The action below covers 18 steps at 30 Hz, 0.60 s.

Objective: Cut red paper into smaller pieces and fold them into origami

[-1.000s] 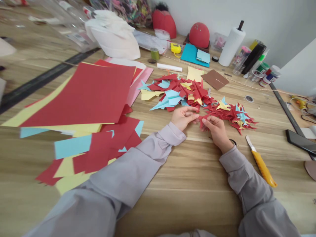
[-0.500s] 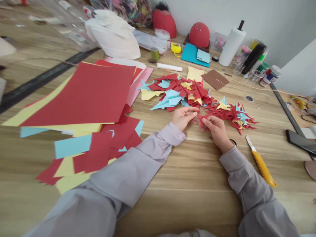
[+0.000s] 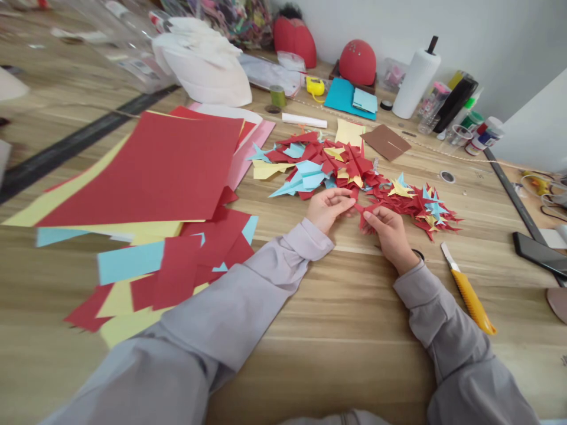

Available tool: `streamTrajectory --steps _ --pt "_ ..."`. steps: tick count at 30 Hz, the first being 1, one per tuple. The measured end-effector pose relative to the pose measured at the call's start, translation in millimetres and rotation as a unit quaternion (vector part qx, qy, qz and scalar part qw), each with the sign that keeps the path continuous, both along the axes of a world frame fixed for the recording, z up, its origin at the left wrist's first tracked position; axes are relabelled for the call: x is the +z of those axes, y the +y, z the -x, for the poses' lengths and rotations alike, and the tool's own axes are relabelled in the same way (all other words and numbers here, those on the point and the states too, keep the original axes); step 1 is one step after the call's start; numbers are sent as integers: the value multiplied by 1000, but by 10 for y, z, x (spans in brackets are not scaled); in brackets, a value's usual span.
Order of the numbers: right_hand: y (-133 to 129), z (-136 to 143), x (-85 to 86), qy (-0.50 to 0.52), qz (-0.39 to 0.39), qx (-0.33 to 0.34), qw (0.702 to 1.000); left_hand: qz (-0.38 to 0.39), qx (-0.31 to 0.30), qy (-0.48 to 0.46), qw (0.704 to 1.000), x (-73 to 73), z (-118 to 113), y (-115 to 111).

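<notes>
Between my hands is a small folded piece of red paper (image 3: 362, 210). My left hand (image 3: 326, 208) pinches its left end between thumb and fingers. On the other side my right hand (image 3: 388, 232) grips it with the thumb on top; some fingertips are hidden behind the paper. Just beyond lies a heap of folded paper pieces (image 3: 316, 160) in red, blue and yellow, some shaped like paper planes. A second pile of small pointed paper stars or birds (image 3: 410, 203) spreads to the right. Part of a black ring-like handle (image 3: 418, 254) shows beside my right wrist.
Large red and yellow sheets (image 3: 150, 168) lie at left, with cut paper pieces (image 3: 177, 271) in front. A yellow-handled craft knife (image 3: 469, 295), blade showing, rests right of my right hand. A phone (image 3: 540, 254) is at the right edge. Bottles (image 3: 485, 134) stand at the back right.
Hardly anything differs. My left hand has shifted very slightly to the left, and both hands keep hold of the red paper.
</notes>
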State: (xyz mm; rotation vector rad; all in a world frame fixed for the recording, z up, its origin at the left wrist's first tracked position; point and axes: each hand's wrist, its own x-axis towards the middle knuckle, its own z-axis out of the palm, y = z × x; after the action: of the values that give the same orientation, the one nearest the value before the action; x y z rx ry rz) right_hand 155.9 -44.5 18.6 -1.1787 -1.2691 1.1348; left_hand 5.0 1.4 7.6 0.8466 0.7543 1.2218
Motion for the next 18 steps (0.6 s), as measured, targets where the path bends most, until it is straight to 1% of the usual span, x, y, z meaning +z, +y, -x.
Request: streamTrajectory --steps 13,18 --pt "1 -8 -7 9 -4 4 1000 7 1 -17 1000 -53 12 39" --pt "1 -4 0 19 -5 6 1000 18 -6 -39 999 -36 13 45"
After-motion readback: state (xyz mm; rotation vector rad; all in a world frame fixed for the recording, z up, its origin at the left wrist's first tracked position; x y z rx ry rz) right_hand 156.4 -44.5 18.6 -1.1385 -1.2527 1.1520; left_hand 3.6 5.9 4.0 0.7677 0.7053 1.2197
